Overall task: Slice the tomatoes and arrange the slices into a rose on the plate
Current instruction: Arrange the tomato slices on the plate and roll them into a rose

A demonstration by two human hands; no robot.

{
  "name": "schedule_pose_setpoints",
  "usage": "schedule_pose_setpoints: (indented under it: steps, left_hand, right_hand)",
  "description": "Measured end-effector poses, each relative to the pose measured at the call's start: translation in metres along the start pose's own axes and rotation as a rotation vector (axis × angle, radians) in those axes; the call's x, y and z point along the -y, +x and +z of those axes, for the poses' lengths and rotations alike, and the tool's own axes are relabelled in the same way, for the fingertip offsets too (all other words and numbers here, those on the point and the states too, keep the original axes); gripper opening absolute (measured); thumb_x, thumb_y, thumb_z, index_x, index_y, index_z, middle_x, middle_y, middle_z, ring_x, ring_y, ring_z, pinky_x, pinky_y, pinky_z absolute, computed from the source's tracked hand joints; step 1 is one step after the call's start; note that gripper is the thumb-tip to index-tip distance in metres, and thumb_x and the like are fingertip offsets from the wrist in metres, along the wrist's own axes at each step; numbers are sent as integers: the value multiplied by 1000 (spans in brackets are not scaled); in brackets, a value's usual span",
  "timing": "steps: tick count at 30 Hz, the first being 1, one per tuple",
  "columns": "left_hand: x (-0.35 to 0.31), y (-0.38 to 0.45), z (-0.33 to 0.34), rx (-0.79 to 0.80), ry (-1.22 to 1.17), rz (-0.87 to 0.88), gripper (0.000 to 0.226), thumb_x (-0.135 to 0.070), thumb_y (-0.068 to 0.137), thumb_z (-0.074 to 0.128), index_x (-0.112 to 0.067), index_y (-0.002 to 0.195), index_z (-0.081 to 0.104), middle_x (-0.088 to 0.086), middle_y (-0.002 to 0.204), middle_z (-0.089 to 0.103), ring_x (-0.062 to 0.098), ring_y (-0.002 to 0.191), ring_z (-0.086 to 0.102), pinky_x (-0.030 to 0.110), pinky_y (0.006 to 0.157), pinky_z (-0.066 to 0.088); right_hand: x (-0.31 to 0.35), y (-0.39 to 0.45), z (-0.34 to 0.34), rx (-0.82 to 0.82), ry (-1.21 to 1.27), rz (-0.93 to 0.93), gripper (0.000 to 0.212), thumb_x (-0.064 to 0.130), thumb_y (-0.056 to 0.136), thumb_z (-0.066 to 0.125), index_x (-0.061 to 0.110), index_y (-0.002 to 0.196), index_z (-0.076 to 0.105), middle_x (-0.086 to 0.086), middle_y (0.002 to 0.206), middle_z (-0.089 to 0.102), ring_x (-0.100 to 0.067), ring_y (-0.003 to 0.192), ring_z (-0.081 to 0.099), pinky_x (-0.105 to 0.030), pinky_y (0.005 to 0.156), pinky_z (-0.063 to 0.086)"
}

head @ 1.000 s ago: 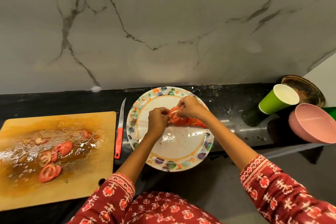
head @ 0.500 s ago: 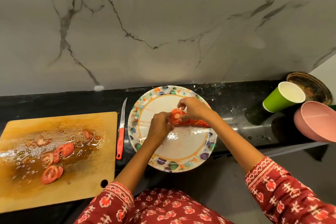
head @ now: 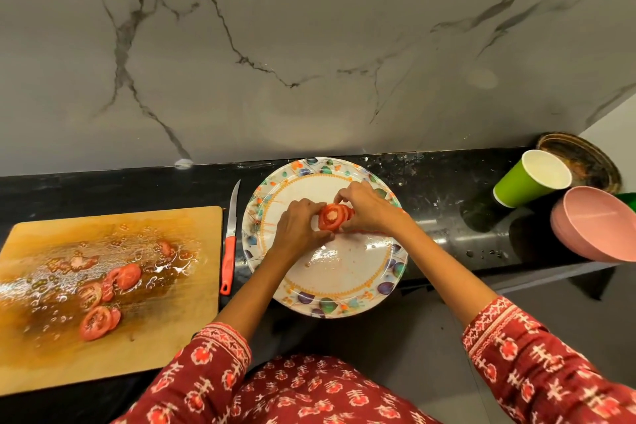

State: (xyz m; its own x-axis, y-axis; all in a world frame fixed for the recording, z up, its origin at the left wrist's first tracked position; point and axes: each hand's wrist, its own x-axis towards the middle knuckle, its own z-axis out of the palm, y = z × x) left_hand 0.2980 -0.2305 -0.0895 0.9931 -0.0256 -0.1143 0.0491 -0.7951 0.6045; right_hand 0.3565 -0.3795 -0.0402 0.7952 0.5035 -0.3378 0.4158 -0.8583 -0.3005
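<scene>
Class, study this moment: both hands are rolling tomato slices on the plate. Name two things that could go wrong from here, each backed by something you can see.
1. The rolled tomato slices are held only between the left hand and right hand; letting go may let the roll spring open.
2. The plate overhangs the black counter; pressing near its front rim might tip it.

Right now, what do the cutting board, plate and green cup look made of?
Cutting board: wood, matte tan with visible grain, wet with juice.
Plate: probably melamine or glazed ceramic, glossy with printed leaves; cannot tell which.
Green cup: likely paper, matte green outside, plain white inside.
</scene>
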Motion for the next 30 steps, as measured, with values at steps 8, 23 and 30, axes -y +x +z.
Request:
schedule_pose_setpoints:
  steps: [8, 23, 30]
  left_hand:
    - [2, 4, -1, 1, -10, 4, 63, -38, 74, 73, -17, 129, 52, 8, 120, 58, 20, 105, 47, 28, 83, 40]
    - [10, -5, 4, -60, -24, 16, 72, -36, 70, 77, -15, 133, 47, 8, 127, 53, 24, 115, 43, 32, 89, 37]
    - [36, -32, -19, -199, -184, -9, 56, -25, 75, 74, -14, 126, 54, 9, 121, 57, 21, 104, 52, 30, 88, 40]
  right_hand:
    - [-5, -3, -2, -8, 7, -8, 55, 33, 75, 75, 16, 122, 53, -8, 116, 49, -22, 110, 41, -32, 90, 41]
    - [-10, -14, 1, -25, 94, -28, 63, 30, 75, 77, 20, 128, 46, -6, 125, 49, -20, 117, 39, -33, 96, 37]
    - [20, -16, 6, -159, 186, -74, 54, 32, 77, 75, 19, 123, 50, -4, 123, 52, -18, 113, 43, -30, 91, 40]
